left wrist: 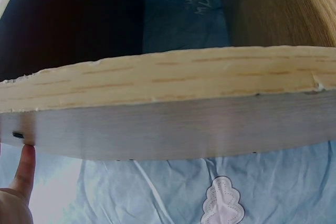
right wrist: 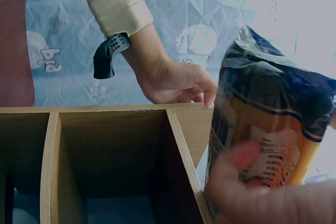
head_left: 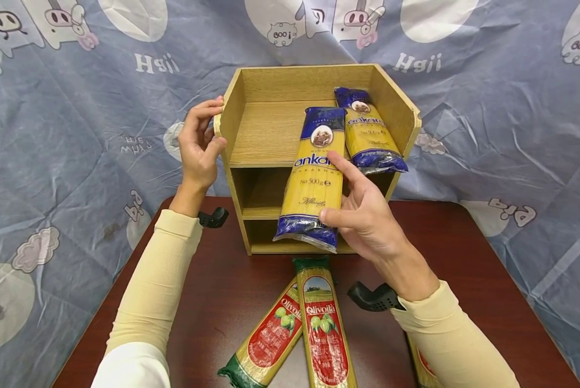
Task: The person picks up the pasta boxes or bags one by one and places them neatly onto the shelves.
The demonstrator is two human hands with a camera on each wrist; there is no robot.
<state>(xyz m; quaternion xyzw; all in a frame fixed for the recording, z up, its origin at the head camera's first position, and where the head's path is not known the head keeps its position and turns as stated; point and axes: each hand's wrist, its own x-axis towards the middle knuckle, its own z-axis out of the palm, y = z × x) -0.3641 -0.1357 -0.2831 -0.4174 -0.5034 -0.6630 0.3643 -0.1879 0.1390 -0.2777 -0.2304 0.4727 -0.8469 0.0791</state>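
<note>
Curtained-off tabletop booth | cartoon-print cloth (head_left: 91, 108) hung behind | reddish-brown table (head_left: 460, 269) | small wooden shelf unit (head_left: 270, 129)

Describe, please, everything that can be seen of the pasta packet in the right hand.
The packet is long, in shiny, plastic-looking film, blue at both ends and yellow between. An oval emblem, "Net 500g" and a partly covered brand name mark its front. It looks sealed. The right hand holds it at a slant, thumb and index finger on its front. In the head view, it crosses before the upper shelf, left of a similar packet. Whether it touches the shelf is unclear.
</note>
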